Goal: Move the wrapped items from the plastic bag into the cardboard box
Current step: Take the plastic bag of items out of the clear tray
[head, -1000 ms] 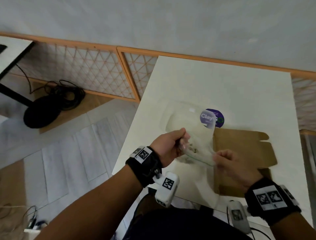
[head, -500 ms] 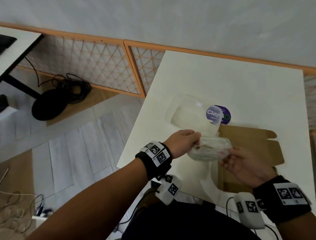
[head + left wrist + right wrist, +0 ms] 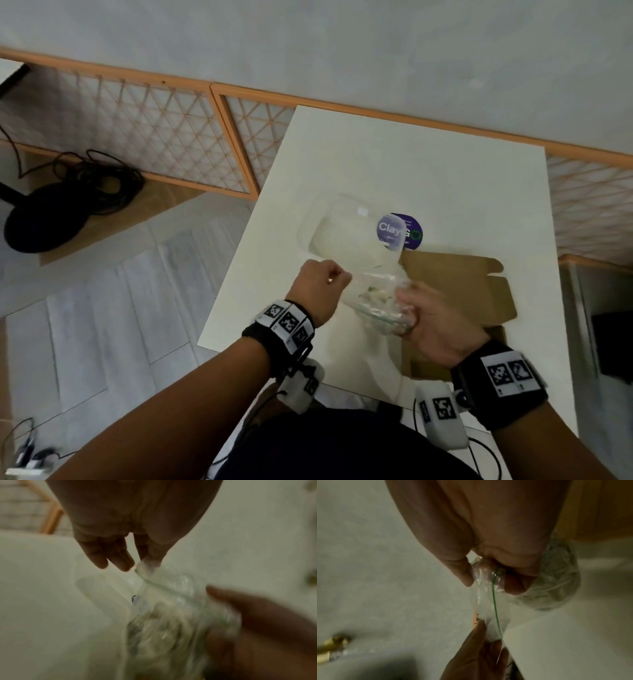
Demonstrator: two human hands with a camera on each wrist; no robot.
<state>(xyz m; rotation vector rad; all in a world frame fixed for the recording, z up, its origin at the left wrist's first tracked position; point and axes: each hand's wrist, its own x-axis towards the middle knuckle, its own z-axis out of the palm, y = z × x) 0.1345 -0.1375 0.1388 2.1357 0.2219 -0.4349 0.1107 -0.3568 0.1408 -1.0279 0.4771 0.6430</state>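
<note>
A clear plastic bag with a green zip line hangs between both hands above the white table. Pale wrapped items show blurred inside it. My left hand pinches the bag's left edge. My right hand pinches the bag's right end, with the bulging part beside the palm. A flattened brown cardboard box lies on the table right under and beyond the right hand.
A clear plastic tray lies on the table behind the bag, with a purple round "Clay" label at its right. The table's left edge runs close to my left hand. A wooden lattice fence and black cables are on the floor side.
The bag has turned from lying level between the hands to hanging with its mouth stretched. The right hand shifted from cupping under it to pinching its end. The camera view moved right.
</note>
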